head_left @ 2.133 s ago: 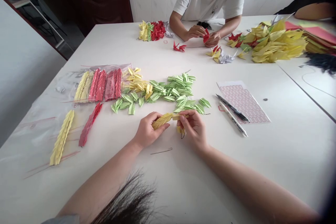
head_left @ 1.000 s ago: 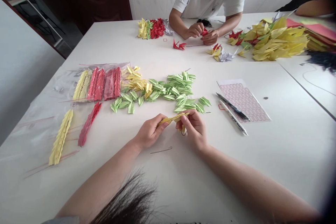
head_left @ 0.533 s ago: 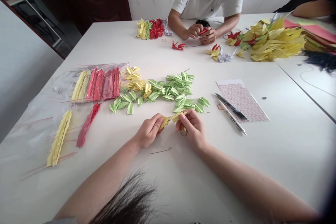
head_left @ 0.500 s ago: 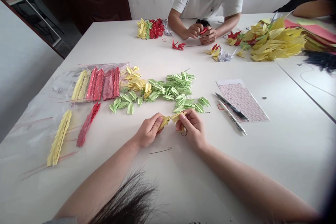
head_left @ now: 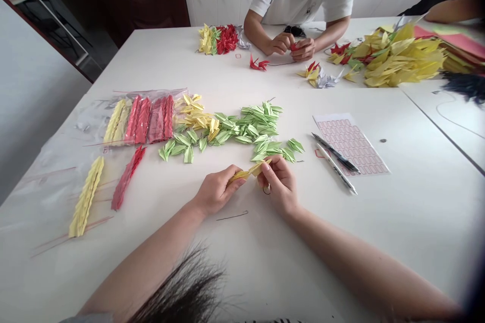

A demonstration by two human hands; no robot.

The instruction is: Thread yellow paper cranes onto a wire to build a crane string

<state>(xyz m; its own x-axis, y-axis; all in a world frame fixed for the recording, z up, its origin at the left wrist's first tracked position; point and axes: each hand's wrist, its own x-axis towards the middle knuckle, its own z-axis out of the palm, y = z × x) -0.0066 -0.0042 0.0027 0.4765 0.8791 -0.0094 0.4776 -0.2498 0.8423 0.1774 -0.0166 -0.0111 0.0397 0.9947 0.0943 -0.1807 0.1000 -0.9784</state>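
Note:
Over the white table, my left hand [head_left: 216, 191] is closed, pinching a yellow folded-paper piece [head_left: 240, 175]. My right hand [head_left: 280, 186] is closed too, its thumb and fingers on another yellow folded-paper piece [head_left: 258, 167]. The two pieces meet end to end between my hands. Below my right fingers hangs a small dark loop of thread [head_left: 267, 191]. A thin hooked wire [head_left: 232, 216] lies on the tabletop just nearer to me. Green folded-paper pieces [head_left: 261, 121] are spread beyond my hands, beside a yellow folded pile [head_left: 195, 118].
Clear bags [head_left: 85, 126] with red and yellow paper strips lie left. A black pen [head_left: 335, 153], a white pen [head_left: 337, 169] and a label sheet [head_left: 352, 141] are at right. Opposite, a person's hands [head_left: 293, 46] hold red paper near a large yellow paper heap [head_left: 401, 58].
My left hand has shifted slightly right, and the gap between the two yellow pieces has closed. The view has moved a little.

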